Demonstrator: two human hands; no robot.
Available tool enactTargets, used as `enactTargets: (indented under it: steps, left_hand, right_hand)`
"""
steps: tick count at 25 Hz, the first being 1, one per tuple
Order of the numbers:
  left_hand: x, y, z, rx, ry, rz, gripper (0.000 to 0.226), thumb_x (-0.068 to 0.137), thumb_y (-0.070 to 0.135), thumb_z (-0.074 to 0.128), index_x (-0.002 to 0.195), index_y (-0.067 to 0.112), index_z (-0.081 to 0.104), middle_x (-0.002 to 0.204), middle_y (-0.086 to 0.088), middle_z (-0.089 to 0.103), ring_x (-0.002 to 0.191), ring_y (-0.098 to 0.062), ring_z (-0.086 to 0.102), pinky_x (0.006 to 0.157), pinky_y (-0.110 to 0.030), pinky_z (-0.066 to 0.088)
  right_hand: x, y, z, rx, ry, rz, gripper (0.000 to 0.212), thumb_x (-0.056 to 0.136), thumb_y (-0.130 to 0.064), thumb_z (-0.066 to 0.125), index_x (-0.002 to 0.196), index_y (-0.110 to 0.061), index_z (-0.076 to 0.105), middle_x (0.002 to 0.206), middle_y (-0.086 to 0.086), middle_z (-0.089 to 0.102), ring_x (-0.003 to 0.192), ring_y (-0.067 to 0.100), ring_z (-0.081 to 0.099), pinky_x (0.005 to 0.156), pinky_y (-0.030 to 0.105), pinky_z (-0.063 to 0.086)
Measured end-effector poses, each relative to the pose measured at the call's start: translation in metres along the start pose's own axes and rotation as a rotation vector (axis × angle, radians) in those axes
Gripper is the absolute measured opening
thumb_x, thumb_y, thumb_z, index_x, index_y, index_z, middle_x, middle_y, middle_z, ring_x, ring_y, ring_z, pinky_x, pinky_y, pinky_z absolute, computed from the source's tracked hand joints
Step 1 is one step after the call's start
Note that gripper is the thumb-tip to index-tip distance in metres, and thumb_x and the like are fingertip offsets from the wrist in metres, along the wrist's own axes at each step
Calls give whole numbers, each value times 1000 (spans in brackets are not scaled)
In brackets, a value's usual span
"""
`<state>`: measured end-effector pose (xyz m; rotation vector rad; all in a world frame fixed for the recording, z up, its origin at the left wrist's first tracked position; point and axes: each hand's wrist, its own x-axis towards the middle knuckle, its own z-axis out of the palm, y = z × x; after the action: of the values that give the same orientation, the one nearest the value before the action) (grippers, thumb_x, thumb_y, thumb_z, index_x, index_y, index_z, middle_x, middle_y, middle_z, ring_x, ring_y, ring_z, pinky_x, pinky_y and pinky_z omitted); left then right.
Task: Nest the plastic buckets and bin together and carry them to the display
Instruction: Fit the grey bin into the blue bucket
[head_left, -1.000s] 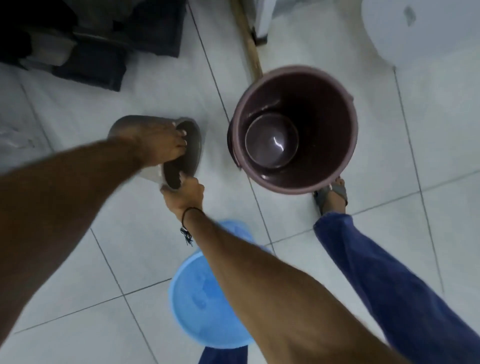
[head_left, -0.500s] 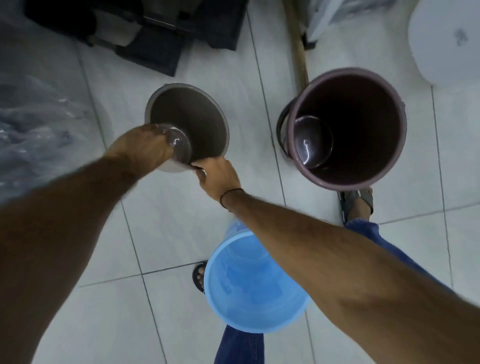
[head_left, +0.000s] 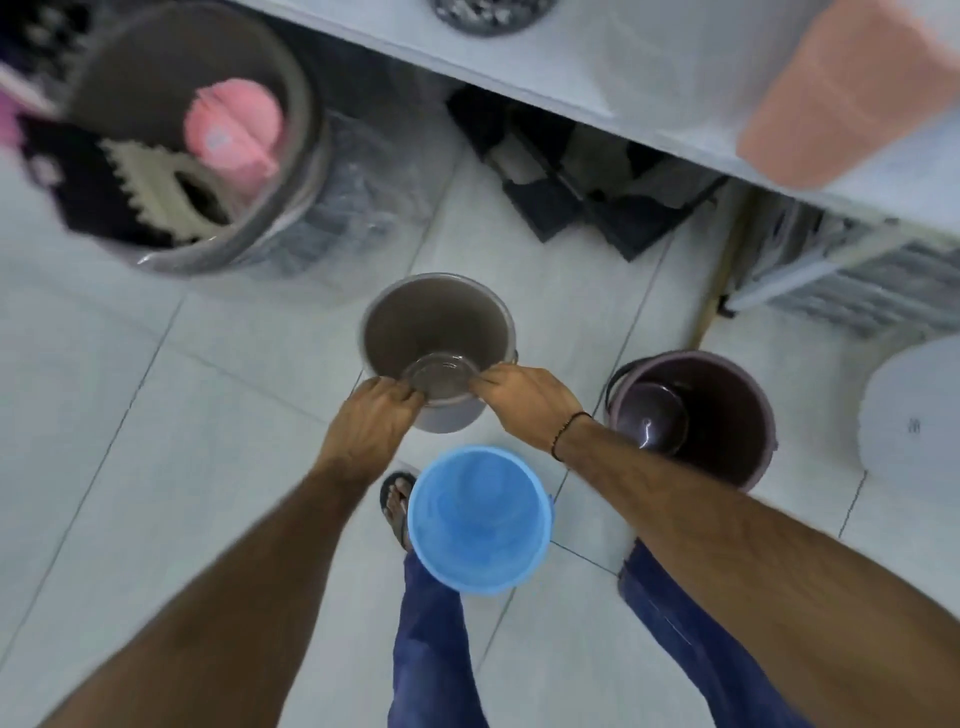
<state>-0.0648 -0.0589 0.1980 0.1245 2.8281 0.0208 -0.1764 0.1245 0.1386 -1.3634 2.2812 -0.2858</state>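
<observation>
A grey bucket (head_left: 431, 327) is held upright above the tiled floor, its mouth facing me. My left hand (head_left: 376, 415) grips its near rim on the left and my right hand (head_left: 524, 400) grips the near rim on the right. A light blue bucket (head_left: 475, 525) stands on the floor below my arms, between my feet. To the right stands a dark maroon bucket (head_left: 696, 415) with a handle and a smaller dark bowl inside it.
A large grey bin (head_left: 197, 130) holding pink and black goods stands at the back left. A white shelf (head_left: 597, 78) with a peach container (head_left: 852, 88) runs across the top. Dark items lie under it. A white round lid (head_left: 914, 410) sits far right, beside a wooden stick (head_left: 719, 280).
The grey bucket has been raised upright and brought toward the centre. My right hand shifted to the right side of its rim. My view lifted, revealing the shelf and large bin.
</observation>
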Motion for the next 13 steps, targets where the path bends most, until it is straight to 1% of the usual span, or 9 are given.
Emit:
enactTargets:
  steps: [2,3,4,5,7,10,13]
  left_hand:
    - [-43,30,-18,-64,42,-114,21,71,12,66,90,9,72,78,-10,70,74,-32,67,69,-35,53]
    - [-66,47,-26,-105,47,-180,23,74,18,58,91,10,71,81,-9,71,77,-32,67,71,-35,53]
    - [-87,65,-27,-137,35,-236,24,76,19,56,94,12,71,83,-7,71,79,-31,66,72,-35,52]
    - [-108,83,-24,-172,13,-282,23,75,19,63,96,13,71,84,-5,71,79,-29,66,72,-34,52]
    - [-141,115,-7,-238,-22,-334,32,66,18,77,97,16,71,81,-2,70,76,-26,65,68,-32,51]
    - [-172,155,38,-317,-71,-408,32,66,19,78,98,20,71,84,1,70,78,-23,64,70,-32,51]
    - [-181,182,102,-400,-126,-461,30,69,21,75,99,21,71,87,2,71,80,-22,63,71,-30,52]
  right_hand:
    - [-30,-18,-21,-40,-51,-99,38,83,1,51,116,-15,62,117,3,67,112,26,61,79,40,57]
    - [-46,-28,-31,-69,-84,-154,36,84,1,52,115,-15,61,117,3,67,112,26,61,78,40,57]
    - [-61,-37,-36,-94,-106,-198,35,85,0,54,115,-15,61,115,4,67,110,26,61,76,39,56]
    - [-76,-46,-38,-120,-130,-250,34,85,-1,55,115,-16,61,114,4,67,108,26,62,74,39,55]
    - [-103,-57,-27,-168,-209,-328,35,85,0,56,116,-15,61,114,5,67,106,28,64,72,39,55]
    - [-132,-66,11,-216,-340,-387,42,82,4,54,120,-14,59,117,7,67,108,30,62,77,42,55]
    - [-141,-64,67,-308,-436,-398,37,86,2,49,119,-11,60,117,9,65,109,31,61,79,42,54]
